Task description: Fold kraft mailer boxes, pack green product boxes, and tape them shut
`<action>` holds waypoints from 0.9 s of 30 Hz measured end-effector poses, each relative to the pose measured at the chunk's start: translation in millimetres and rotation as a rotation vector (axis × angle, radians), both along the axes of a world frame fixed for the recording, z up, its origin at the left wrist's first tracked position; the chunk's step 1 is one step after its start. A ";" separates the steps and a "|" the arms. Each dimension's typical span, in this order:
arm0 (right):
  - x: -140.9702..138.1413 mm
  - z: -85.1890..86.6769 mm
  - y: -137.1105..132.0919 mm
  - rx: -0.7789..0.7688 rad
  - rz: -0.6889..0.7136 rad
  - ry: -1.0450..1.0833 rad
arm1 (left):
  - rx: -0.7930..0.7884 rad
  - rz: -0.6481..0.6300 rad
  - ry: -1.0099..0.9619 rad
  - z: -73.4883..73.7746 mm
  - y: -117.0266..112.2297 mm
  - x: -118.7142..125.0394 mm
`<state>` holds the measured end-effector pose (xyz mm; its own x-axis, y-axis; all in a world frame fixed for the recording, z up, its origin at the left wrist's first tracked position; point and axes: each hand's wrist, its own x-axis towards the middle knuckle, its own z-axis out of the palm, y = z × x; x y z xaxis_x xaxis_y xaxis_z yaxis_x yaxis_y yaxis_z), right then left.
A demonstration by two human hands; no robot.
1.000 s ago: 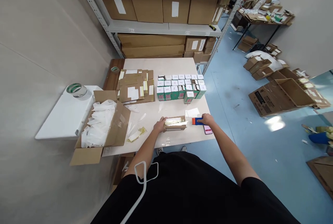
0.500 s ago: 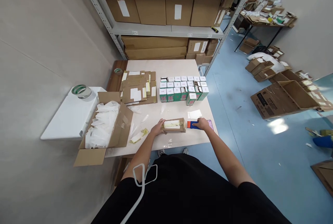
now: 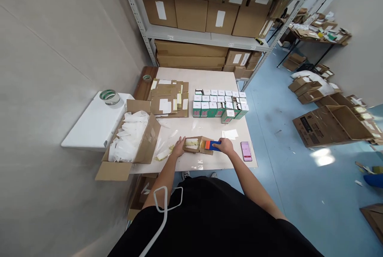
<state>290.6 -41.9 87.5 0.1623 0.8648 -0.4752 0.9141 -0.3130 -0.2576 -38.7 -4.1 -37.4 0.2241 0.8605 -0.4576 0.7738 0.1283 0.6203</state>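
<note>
A small brown cardboard box with a white label lies on the table near its front edge. My left hand grips the box's left end. At the other end, brown cardboard spreads outward. My right hand is closed around a blue tool with an orange head, whose exact kind I cannot make out. Its orange end is over the spread cardboard. Right of this hand lies a phone with a pink screen. White paper slips lie just beyond the hand.
Rows of green-and-white boxes stand behind. Flattened cardboard is stacked at the back left. An open carton full of white paper stands left, with clear plastic beside it. A tape roll rests on a white surface.
My right hand has brought the blue tool leftward onto the box's right end, where cardboard now spreads out. The phone has come into full view. The camera view has shifted.
</note>
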 end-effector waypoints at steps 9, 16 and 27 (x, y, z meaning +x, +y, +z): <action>-88.0 15.8 15.4 0.034 0.117 0.001 | -0.005 0.379 -0.262 27.9 -13.3 16.4; -126.0 25.4 23.3 0.026 0.163 -0.014 | 0.043 0.400 -0.216 28.8 -11.7 13.5; -47.8 25.1 19.8 -0.028 -0.008 -0.095 | -0.074 0.315 -0.393 11.4 -5.4 105.1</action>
<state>242.8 -22.1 112.6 0.2147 0.8500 -0.4810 0.9315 -0.3262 -0.1606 66.4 -9.6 -26.0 0.1266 0.8825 -0.4529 0.4004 0.3722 0.8373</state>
